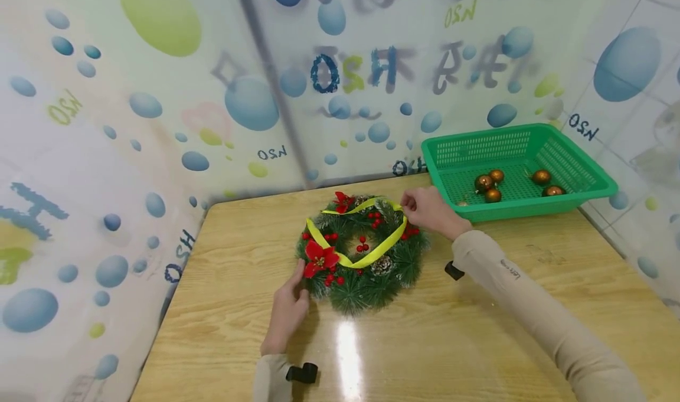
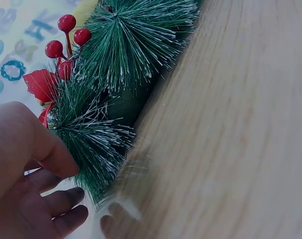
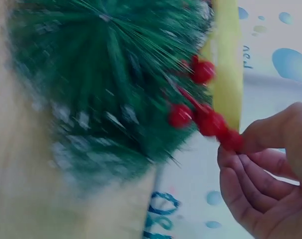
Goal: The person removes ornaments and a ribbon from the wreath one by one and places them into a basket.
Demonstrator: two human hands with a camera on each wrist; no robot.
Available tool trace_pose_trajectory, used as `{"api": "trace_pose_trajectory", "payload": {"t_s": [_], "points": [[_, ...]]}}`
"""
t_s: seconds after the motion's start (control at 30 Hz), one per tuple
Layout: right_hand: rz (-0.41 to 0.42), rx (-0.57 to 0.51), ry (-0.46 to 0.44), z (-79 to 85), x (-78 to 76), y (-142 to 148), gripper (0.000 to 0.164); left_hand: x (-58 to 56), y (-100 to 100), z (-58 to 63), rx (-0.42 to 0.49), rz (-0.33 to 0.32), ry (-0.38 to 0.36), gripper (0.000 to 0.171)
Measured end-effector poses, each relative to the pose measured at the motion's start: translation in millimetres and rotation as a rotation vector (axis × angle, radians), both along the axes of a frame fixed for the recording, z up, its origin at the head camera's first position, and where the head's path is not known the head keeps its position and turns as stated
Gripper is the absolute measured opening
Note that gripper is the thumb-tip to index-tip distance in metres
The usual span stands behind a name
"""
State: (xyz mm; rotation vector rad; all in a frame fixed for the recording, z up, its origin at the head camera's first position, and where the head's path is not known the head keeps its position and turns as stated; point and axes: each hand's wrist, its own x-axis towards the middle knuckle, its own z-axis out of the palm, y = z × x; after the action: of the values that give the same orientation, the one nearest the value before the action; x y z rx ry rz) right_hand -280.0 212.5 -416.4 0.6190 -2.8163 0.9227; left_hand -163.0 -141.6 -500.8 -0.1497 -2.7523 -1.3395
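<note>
A green wreath (image 1: 350,296) lies on the table, dressed with red flowers (image 1: 321,258), red berries (image 1: 363,244) and a pine cone (image 1: 381,265). Over its top loops a yellow ribbon (image 1: 379,250). My left hand (image 1: 289,309) grips the wreath's near left edge, the thumb among the needles (image 2: 91,149) and the other fingers curled below it. At the far right side my right hand (image 1: 429,210) pinches the ribbon (image 3: 227,64) between thumb and fingers. Red berries (image 3: 210,122) overlap those fingertips in the right wrist view.
A green plastic basket (image 1: 523,204) stands at the back right, close behind my right hand, with several brown-orange ornament balls (image 1: 493,195) inside. The wooden table (image 1: 228,254) meets patterned walls (image 1: 212,95) at the back and left. Glare shows on the table's front part.
</note>
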Motion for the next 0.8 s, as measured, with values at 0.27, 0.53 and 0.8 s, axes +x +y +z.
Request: {"api": "trace_pose_trajectory", "payload": {"t_s": [0.27, 0.53, 0.8], "points": [[-0.005, 0.010, 0.073, 34.6, -7.7, 18.4, 0.011, 1.0, 1.2, 1.3, 0.001, 0.012, -0.027, 0.072], [-0.090, 0.078, 0.130, 66.1, -16.2, 52.3, 0.014, 0.3, 0.7, 2.1, 0.022, -0.005, -0.065, 0.073], [-0.180, 0.065, 0.141, 86.4, -19.3, 89.9, 0.017, 0.9, 0.7, 2.0, 0.020, 0.009, -0.068, 0.073]]}}
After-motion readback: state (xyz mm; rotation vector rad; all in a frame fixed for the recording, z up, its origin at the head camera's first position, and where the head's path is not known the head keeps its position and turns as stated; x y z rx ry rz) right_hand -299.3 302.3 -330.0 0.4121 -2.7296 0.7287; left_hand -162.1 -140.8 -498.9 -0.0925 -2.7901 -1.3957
